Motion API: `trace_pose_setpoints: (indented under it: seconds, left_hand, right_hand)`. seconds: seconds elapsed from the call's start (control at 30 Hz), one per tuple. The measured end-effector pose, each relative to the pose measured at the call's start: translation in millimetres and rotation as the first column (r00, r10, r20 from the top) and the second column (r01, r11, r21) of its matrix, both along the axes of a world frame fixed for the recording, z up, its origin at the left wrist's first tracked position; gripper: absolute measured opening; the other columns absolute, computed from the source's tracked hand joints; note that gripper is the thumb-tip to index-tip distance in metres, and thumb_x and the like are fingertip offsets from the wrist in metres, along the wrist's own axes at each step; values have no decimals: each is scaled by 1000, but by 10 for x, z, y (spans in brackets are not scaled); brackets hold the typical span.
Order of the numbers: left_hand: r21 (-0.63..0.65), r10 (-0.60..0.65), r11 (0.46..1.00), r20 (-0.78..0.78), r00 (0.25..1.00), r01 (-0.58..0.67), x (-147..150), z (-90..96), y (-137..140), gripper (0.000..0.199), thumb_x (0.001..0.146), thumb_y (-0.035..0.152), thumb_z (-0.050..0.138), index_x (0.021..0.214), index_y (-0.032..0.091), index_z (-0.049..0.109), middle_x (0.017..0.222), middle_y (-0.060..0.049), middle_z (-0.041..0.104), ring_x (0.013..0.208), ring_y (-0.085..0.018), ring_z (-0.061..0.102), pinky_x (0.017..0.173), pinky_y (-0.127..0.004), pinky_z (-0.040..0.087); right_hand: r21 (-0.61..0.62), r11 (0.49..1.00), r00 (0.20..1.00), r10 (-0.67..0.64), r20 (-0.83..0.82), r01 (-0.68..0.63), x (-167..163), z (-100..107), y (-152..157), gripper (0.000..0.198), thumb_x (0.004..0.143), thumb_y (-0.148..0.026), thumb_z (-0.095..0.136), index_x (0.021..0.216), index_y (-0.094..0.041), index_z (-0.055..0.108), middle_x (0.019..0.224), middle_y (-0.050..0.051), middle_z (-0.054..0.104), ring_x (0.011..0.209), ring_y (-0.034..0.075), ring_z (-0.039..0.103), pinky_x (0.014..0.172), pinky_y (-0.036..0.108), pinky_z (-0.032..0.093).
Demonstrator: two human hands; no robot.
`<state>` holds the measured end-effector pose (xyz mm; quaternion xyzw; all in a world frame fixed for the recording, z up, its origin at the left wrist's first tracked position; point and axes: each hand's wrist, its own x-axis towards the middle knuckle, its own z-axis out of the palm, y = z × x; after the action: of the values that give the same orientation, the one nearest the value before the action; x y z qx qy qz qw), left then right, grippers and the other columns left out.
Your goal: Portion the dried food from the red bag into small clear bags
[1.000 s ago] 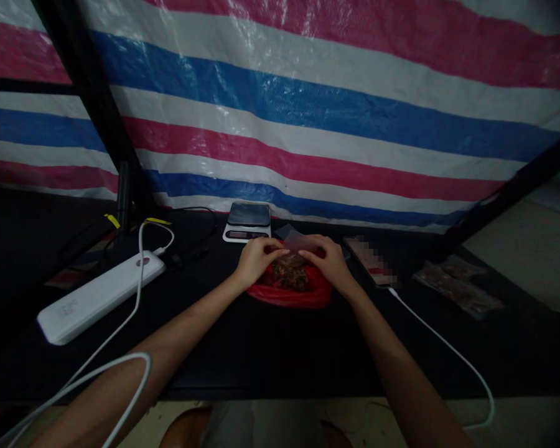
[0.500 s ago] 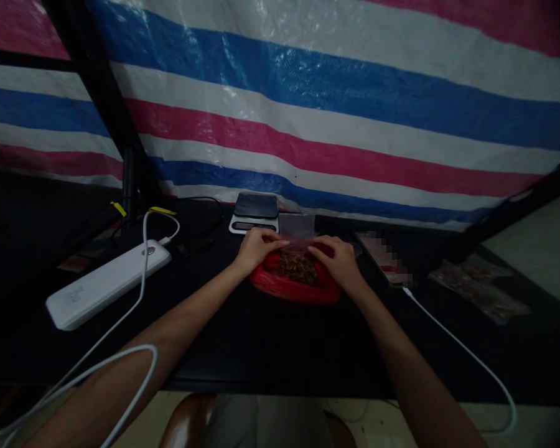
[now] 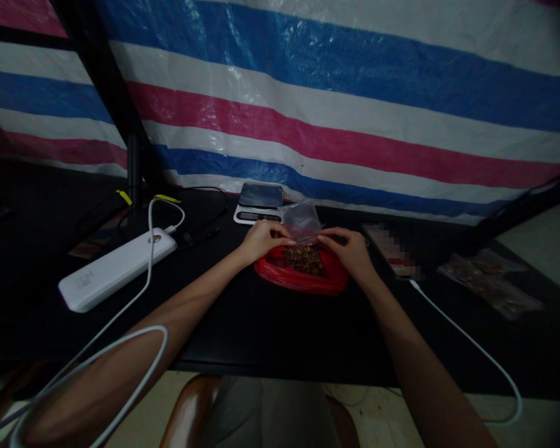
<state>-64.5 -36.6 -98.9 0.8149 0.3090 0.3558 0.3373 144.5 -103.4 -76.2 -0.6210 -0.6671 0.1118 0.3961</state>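
A clear plastic bag (image 3: 302, 219) stretches between my two hands, its near edge pinched at both ends. My left hand (image 3: 261, 240) grips the left end with thumb and fingers. At the right end, my right hand (image 3: 350, 247) does the same. Just below lies a red plastic bag (image 3: 284, 276), spread open, with brown dried bits (image 3: 306, 259) in it; their exact kind is too dim to tell. Behind my left hand sits a small kitchen scale (image 3: 260, 198) with a dark top and white front.
On the left lies a white power bank (image 3: 116, 270) with a white cable (image 3: 145, 286) looping over my left forearm. A phone (image 3: 388, 249) on a white cord is to the right, then several filled clear packets (image 3: 492, 280). A striped tarp (image 3: 308, 137) hangs behind the black table (image 3: 280, 342).
The clear bag's far part has tilted and puffed out a little, while both hands keep their pinch. The whole view has shifted slightly.
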Motion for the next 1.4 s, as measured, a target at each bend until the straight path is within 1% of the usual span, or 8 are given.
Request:
trace_pose_setpoints:
  seconds: [0.27,0.47,0.57,0.7,0.9,1.13,1.23,1.4]
  left_hand:
    - [185,213,962,-61,975,-199,-27,156,-96,22,76,38,56,72,18,66,74,-1,66,69,-14,58,62,-23,39]
    - [149,149,979,-76,986,-136,-31,125,-64,20,72,38,61,81,21,67,81,0,68,76,-15,60,69,-23,41]
    - [141,151,980,-64,987,-141,-26,99,-57,17,75,35,59,77,20,68,80,-1,68,74,-15,59,68,-23,41]
    - [148,160,978,-65,985,-149,-24,117,-77,18,76,34,57,79,20,68,81,-1,67,75,-15,59,68,-23,40]
    - [266,185,954,-167,968,-137,-20,158,-151,17,79,33,54,79,22,67,83,0,67,81,-17,57,72,-25,40]
    - [289,154,951,-147,977,-107,-14,178,-177,19,78,35,54,79,22,68,84,-1,66,84,-17,56,75,-27,40]
    - [305,153,946,-107,982,-114,-4,198,-192,19,79,33,54,79,21,68,84,-2,66,83,-17,56,76,-28,40]
    - [336,132,936,-54,990,-107,3,239,-236,17,81,29,52,82,21,67,86,-2,65,84,-16,55,76,-28,41]
  right_hand:
    - [-80,994,996,-78,-48,74,-15,20,-18,17,65,-34,64,75,-21,69,71,2,69,67,19,63,65,30,46]
    - [-73,997,979,19,-201,-34,-36,15,-11,20,65,-35,64,76,-19,68,72,2,69,68,18,63,66,28,46]
    - [-54,998,990,20,-138,-28,-45,-1,-12,19,66,-35,63,76,-19,68,73,2,69,68,18,62,67,28,45]
    - [-6,999,998,-34,57,34,-45,16,-32,18,68,-36,62,76,-22,69,70,2,68,64,17,61,66,29,44]
    - [39,990,913,-140,384,136,-64,60,-74,19,72,-42,58,72,-27,70,65,3,65,63,19,57,65,32,39]
    - [-12,998,979,-62,194,65,-46,30,-59,19,70,-40,59,74,-24,69,68,1,66,61,15,58,61,27,41]
    - [-27,993,977,-112,182,119,-45,40,-61,19,69,-40,60,75,-24,69,67,1,66,60,16,58,60,27,41]
    - [32,996,963,-89,254,84,-100,80,-85,18,70,-40,59,72,-25,69,65,1,65,62,17,57,63,29,40]
